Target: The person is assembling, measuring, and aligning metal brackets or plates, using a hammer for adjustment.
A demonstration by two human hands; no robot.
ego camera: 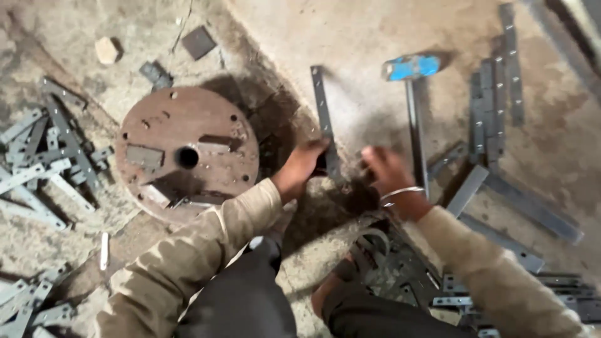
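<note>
My left hand (305,164) closed on strip (325,122), right hand (387,170) blurred, grip unclear, beside hammer (413,100), rusty disc (188,153) left

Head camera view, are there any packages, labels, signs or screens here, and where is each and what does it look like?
None in view: only bare metal strips, a rusty round plate and a blue-headed hammer on the dusty floor.

Dim, flat daylight over my dusty workshop floor; my right hand (388,172) smears with motion blur, soft shadows pool beside the rusty disc (188,153), edges lose focus.
</note>
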